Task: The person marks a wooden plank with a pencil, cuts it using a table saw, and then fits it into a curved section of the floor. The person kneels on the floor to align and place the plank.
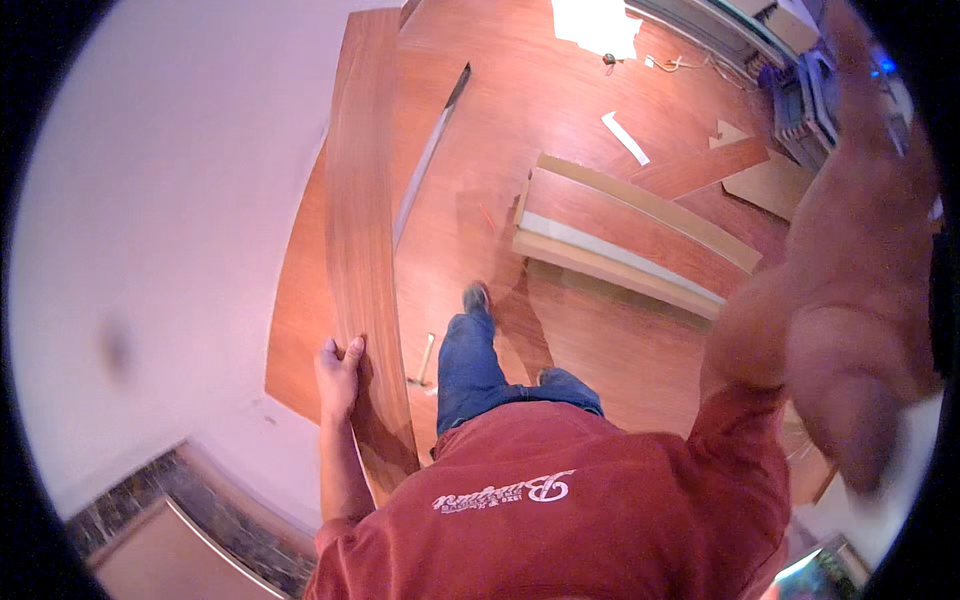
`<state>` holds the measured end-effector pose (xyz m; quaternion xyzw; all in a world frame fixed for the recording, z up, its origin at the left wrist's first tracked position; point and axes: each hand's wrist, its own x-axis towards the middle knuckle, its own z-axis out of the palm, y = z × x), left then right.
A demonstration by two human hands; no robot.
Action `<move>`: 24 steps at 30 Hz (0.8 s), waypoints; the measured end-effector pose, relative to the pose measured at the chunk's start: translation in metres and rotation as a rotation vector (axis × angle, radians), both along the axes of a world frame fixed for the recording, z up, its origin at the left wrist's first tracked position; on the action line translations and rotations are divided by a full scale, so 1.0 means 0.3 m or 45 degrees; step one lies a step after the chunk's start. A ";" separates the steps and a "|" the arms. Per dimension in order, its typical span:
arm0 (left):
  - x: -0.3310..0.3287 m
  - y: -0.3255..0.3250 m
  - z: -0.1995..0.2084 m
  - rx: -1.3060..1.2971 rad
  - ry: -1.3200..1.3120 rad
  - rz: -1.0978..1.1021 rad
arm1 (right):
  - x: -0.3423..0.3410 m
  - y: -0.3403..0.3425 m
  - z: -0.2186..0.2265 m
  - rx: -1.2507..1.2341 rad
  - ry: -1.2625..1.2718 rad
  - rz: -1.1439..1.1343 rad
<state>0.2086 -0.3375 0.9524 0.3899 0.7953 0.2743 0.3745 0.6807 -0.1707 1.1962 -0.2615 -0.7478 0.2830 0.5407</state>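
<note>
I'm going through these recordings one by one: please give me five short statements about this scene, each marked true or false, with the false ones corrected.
1. The left hand grips a long wood plank. True.
2. The hammer lies inside the cardboard box. False: the hammer lies on the floor, left of the blue jeans.
3. The person's right arm is raised at the picture's right side. True.
4. The person wears a green shirt. False: the shirt is red.
5. A white strip lies beyond the open cardboard box. True.
</note>
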 end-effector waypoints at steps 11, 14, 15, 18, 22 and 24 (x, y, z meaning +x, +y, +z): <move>-0.192 0.536 -0.097 0.216 -0.395 0.217 | -0.535 0.773 -0.180 -0.444 0.297 0.213; -0.138 0.882 -0.057 0.084 -0.512 -0.039 | -0.377 0.892 -0.016 -0.294 0.149 -0.115; -0.133 0.978 0.023 -0.014 -0.384 -0.082 | -0.323 0.950 0.024 -0.224 0.136 -0.147; -0.086 1.255 0.033 -0.280 -0.275 -0.180 | -0.205 1.069 0.130 -0.009 0.140 -0.226; -0.103 1.796 0.010 0.119 -0.234 -0.148 | -0.102 1.625 0.160 0.086 0.247 -0.038; -0.062 1.930 0.063 0.051 -0.221 -0.208 | -0.048 1.796 0.297 0.149 0.219 -0.087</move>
